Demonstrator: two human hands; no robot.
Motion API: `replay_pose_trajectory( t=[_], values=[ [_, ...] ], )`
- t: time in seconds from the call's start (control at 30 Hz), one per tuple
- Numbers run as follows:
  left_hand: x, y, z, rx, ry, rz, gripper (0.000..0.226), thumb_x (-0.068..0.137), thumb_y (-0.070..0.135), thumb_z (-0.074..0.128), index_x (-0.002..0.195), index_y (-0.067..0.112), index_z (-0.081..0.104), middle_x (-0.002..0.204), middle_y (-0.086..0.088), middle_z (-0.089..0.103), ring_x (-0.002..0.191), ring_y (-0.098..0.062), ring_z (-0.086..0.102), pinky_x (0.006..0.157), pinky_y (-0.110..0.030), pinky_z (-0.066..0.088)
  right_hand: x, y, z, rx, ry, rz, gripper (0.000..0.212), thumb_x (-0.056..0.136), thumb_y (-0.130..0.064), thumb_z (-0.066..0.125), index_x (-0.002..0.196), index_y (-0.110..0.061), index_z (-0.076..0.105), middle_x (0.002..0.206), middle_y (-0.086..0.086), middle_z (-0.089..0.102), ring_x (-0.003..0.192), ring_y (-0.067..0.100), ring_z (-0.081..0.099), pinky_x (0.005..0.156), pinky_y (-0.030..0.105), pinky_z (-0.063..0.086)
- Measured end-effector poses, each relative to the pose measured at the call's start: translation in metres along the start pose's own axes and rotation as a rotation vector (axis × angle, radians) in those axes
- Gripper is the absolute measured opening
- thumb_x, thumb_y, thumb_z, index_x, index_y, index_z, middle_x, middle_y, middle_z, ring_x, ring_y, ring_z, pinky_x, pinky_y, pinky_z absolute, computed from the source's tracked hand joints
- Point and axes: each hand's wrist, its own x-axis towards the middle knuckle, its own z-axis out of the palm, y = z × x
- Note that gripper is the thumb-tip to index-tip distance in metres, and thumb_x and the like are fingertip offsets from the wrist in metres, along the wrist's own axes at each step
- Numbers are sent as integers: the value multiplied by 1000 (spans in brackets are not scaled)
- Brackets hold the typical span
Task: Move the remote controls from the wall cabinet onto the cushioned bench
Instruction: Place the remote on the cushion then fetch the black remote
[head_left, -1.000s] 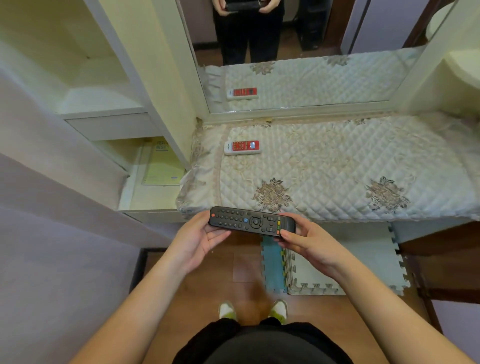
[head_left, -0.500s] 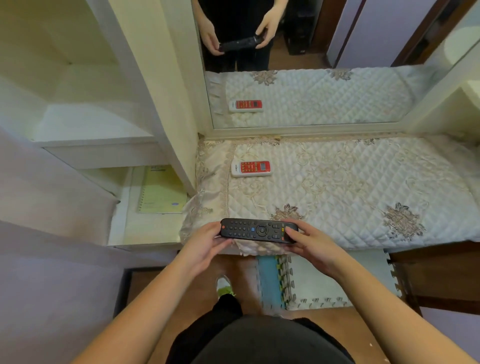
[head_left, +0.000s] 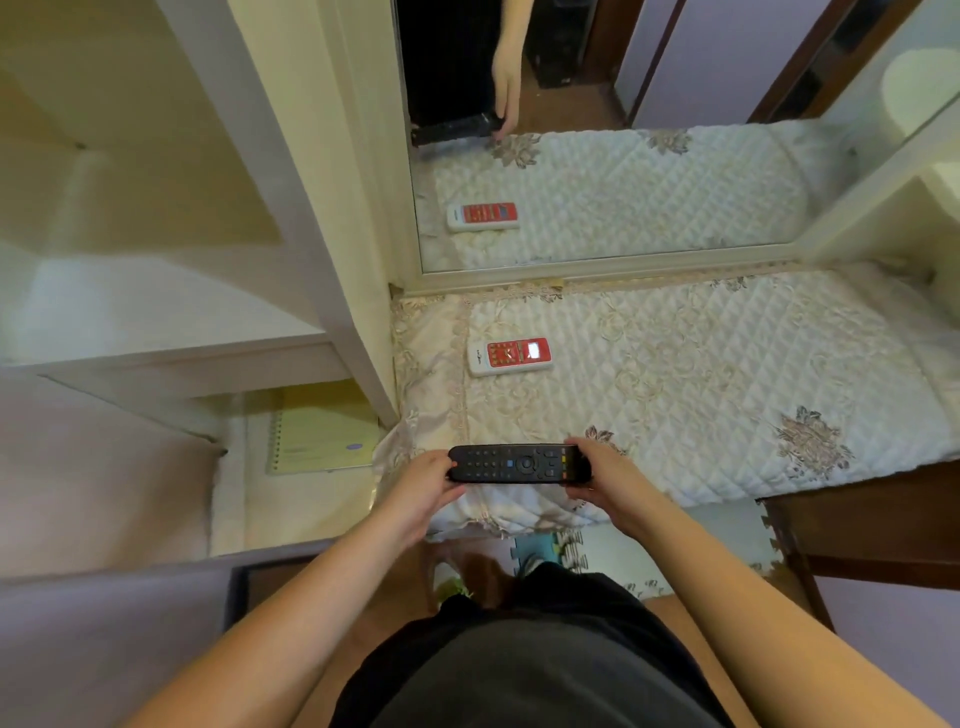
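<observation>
Black remote (head_left: 519, 463) gripped at both ends, left hand (head_left: 415, 493) and right hand (head_left: 608, 488), level over bench (head_left: 727, 374) front edge; I read two-hand hold as steadying for set-down; white remote (head_left: 510, 356) already on bench near cabinet (head_left: 291, 208).

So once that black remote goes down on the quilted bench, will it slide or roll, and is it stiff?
The black remote looks like a rigid bar: held only at its ends by the left hand and right hand, it shows no sag. Flat and long, it probably won't roll. The quilted bench cushion likely grips it.
</observation>
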Motion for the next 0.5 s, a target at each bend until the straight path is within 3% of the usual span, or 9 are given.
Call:
replay_pose_trajectory(
  t=[0.1,0.2,0.37,0.5],
  values=[
    [9,0,2,112,2,-3,30,99,8,38,125,2,52,119,-17,61,108,-23,62,88,-28,53,10,-5,0,-1,52,2,25,97,-25,43,111,-11,58,107,8,59,91,20,61,78,33,56],
    [20,1,5,144,3,16,34,99,9,41,133,8,44,124,-18,56,106,-23,63,79,-22,54,18,-15,-2,-7,65,13,26,97,-15,40,119,-10,52,115,11,53,101,25,60,77,34,59],
    [26,6,19,147,46,38,31,98,8,43,129,7,45,121,-16,58,103,-23,65,75,-19,52,33,-29,-11,-38,75,50,30,96,-19,35,121,-11,50,112,13,58,101,31,63,87,45,55],
    [25,8,36,235,100,79,28,97,6,39,122,9,50,108,-11,60,98,-23,61,85,-31,50,38,-40,-20,-138,19,50,31,95,-17,33,118,-12,54,109,10,62,93,23,63,66,31,51]
  ],
)
